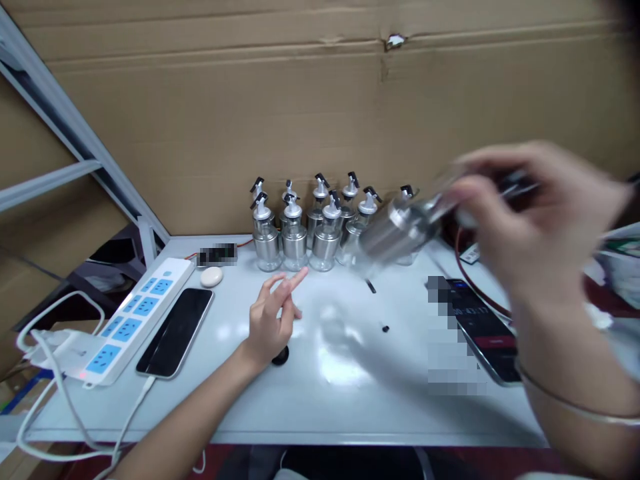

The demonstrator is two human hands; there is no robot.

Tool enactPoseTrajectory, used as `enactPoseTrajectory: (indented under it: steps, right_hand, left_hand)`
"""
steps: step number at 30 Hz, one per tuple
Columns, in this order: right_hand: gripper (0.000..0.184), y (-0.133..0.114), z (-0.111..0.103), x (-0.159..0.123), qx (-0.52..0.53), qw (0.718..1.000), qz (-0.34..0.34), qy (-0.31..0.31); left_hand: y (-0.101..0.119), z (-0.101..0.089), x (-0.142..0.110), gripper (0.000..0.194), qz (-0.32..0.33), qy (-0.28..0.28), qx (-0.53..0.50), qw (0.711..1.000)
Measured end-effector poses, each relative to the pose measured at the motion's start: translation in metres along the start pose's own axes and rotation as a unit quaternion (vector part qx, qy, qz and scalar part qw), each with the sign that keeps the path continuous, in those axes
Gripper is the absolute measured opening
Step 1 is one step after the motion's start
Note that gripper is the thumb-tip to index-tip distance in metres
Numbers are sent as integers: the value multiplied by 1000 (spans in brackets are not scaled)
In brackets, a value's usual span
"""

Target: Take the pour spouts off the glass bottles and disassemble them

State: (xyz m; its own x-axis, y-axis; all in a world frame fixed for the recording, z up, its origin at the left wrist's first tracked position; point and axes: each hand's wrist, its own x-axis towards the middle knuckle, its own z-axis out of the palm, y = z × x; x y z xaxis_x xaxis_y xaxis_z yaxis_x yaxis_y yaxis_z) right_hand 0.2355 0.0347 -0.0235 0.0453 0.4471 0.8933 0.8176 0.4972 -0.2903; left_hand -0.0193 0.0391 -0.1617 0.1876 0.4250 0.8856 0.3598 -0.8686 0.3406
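My right hand is raised above the right of the table, closed round the neck end of an oil dispenser bottle. That bottle has a steel sleeve and a clear base; it is tilted, base to the lower left, and blurred by motion. My left hand hovers over the middle of the table with its index finger stretched out and nothing seen in it. Partly hidden beneath its wrist lies a round black piece. Several similar bottles with pourer spouts stand upright at the back.
A white power strip with cables and a black phone lie on the left, near a white round object. Another phone lies at right. Small black bits dot the table. Cardboard stands behind.
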Motion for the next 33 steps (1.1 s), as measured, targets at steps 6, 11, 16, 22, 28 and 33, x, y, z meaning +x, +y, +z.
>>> enactPoseTrajectory:
  steps: [6,11,16,22,28,33]
  right_hand:
    - [19,-10,33,-54,141,967,36,-209]
    - [25,-6,38,-67,196,949,5,-245]
    - [28,-9,42,-73,238,943,-18,-231]
    - [27,-2,34,-70,326,931,86,-137]
    - [27,-18,31,-61,345,916,155,-130]
    - [15,-35,35,-57,366,912,129,-133]
  left_hand:
    - [0,-1,-3,57,-47,-50,-10,998]
    - [-1,3,-4,45,-33,-140,-26,989]
    - [-1,5,-2,68,-31,-254,-44,966]
    - [-1,3,3,47,31,-306,-13,952]
    - [0,1,4,42,36,-307,-7,951]
    - [0,1,4,42,31,-312,-2,950]
